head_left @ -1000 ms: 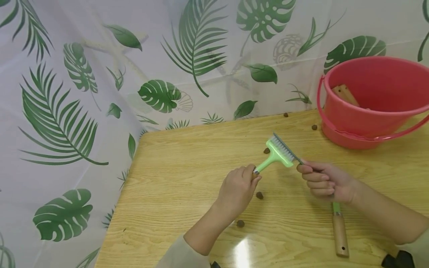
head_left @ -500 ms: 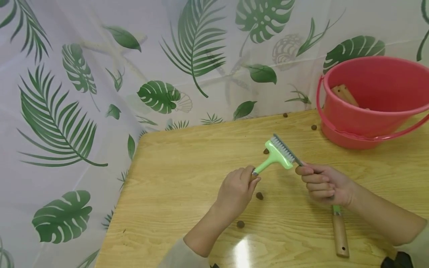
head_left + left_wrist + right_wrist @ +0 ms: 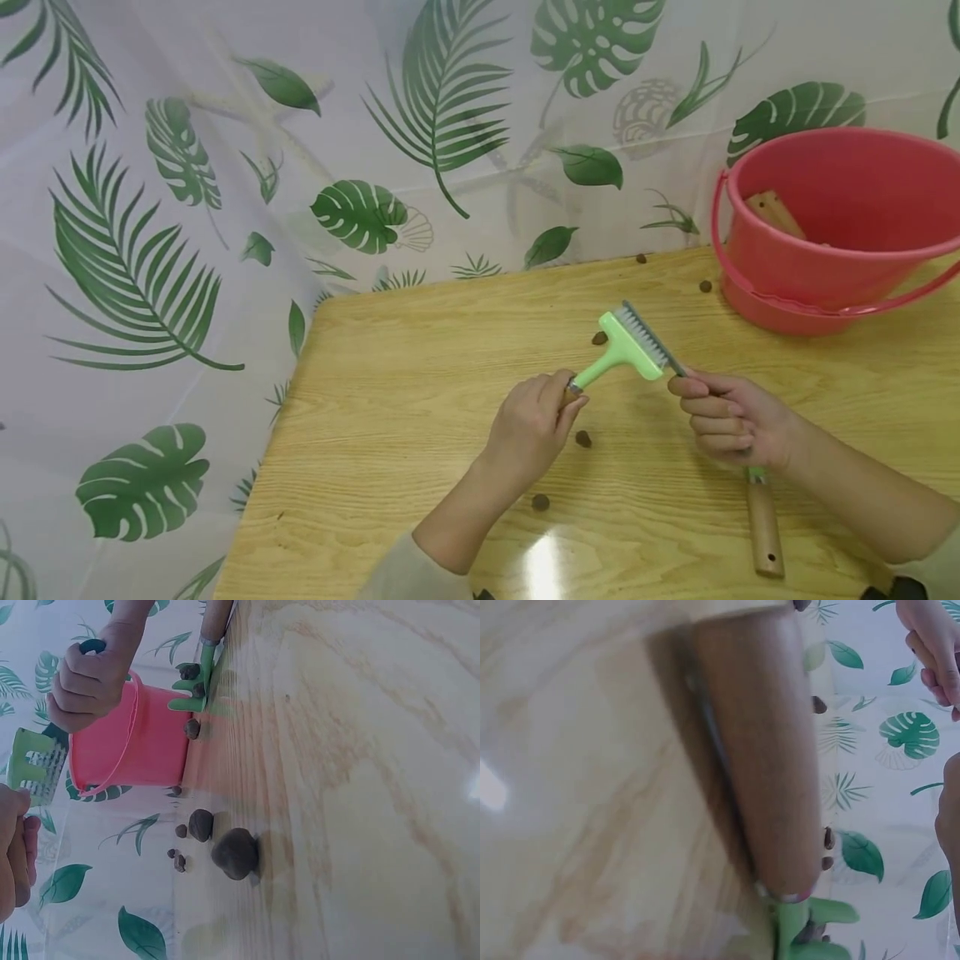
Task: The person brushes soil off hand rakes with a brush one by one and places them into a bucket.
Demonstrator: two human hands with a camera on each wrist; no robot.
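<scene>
My left hand (image 3: 528,425) grips the wooden handle of a small green hand rake (image 3: 624,350), its head raised over the table. Curled fingers of my right hand (image 3: 738,423) hold a dark-backed brush (image 3: 640,335), whose white bristles meet the rake's tines; most of its handle is hidden in the hand. In the left wrist view bristles show through the gaps of the rake (image 3: 28,754). Below the right hand lies a green hand fork with a wooden handle (image 3: 763,529), its tines (image 3: 184,703) visible in the left wrist view.
A red bucket (image 3: 810,287) stands at the back right of the wooden table (image 3: 397,400), with wooden handles (image 3: 776,212) inside. Several brown stones, such as one stone (image 3: 540,502) near the front, are scattered about. A leaf-patterned sheet (image 3: 300,142) hangs behind the table.
My right hand and the brush have shifted slightly right and down along the rake's head. The left hand stays nearly still with the rake.
</scene>
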